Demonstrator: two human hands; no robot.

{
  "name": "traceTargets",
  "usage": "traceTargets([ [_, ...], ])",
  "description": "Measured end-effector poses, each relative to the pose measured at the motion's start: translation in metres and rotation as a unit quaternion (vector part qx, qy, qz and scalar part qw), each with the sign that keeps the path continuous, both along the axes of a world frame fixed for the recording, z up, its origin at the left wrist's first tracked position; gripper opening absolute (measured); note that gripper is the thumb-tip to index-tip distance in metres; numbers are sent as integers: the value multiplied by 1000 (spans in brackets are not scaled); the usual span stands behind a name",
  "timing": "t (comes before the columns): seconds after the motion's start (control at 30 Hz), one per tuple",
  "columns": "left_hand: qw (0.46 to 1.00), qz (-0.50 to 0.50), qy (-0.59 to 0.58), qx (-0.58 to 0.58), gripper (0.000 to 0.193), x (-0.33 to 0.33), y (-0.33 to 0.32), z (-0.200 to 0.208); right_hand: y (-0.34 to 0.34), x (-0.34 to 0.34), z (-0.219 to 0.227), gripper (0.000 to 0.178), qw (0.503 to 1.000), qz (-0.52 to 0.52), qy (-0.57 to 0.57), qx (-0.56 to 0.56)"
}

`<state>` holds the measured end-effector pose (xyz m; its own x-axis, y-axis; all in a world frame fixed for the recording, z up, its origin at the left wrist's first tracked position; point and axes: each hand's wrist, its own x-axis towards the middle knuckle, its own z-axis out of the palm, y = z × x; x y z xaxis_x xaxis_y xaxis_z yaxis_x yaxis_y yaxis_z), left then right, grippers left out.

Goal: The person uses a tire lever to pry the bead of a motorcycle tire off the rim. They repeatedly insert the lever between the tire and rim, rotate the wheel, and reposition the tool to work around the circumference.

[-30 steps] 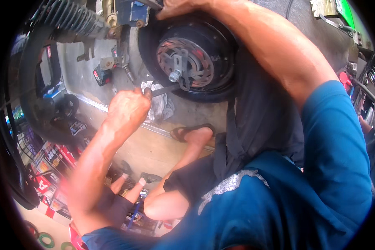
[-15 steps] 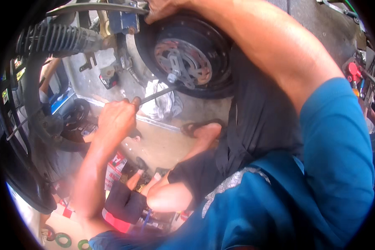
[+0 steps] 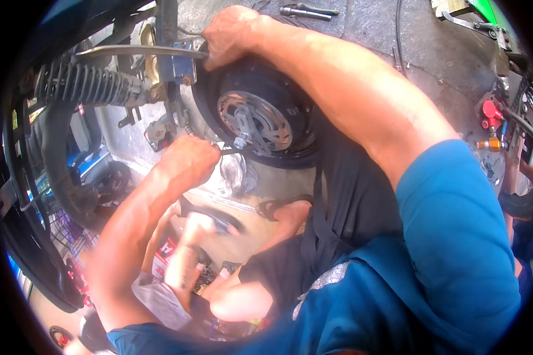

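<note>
A wheel with a black tyre [image 3: 281, 89] stands in front of me, its brake disc [image 3: 278, 131] and axle nut [image 3: 240, 142] facing left. My left hand [image 3: 189, 158] is closed in a fist around a dark metal bar [image 3: 228, 151]. Only a short piece of the bar shows, pointing at the wheel just below the axle nut; whether its tip touches there I cannot tell. My right hand [image 3: 228, 35] wraps over the top of the tyre, beside the end of a flat metal strip [image 3: 142, 51] and a blue bracket [image 3: 185, 64].
A coil-spring shock absorber [image 3: 92, 84] and frame tubes fill the upper left. Below the wheel lies a white rag [image 3: 231, 177]. A co-worker's arm [image 3: 183, 260] reaches in at lower left. Hand tools [image 3: 308, 12] lie on the floor beyond; a red-knobbed fitting [image 3: 490, 112] is at right.
My left hand has moved rightward, closer to the axle, and less of the bar shows. My right hand stays on the tyre. The view has shifted, and a co-worker's arm has come in below.
</note>
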<state>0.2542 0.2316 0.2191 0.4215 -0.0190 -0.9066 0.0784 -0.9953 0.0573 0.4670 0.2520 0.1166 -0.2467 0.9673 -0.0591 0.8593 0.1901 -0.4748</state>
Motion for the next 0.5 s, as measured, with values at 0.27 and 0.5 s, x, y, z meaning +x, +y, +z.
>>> traceTargets([
  [0.27,996,-49,70,-24,15,41,2,-5,0,-2,1,59,998,-15,38,-51],
  [0.5,1000,-3,24,-12,14,13,-25,-19,5,-1,-2,48,1000,0,-10,-24],
])
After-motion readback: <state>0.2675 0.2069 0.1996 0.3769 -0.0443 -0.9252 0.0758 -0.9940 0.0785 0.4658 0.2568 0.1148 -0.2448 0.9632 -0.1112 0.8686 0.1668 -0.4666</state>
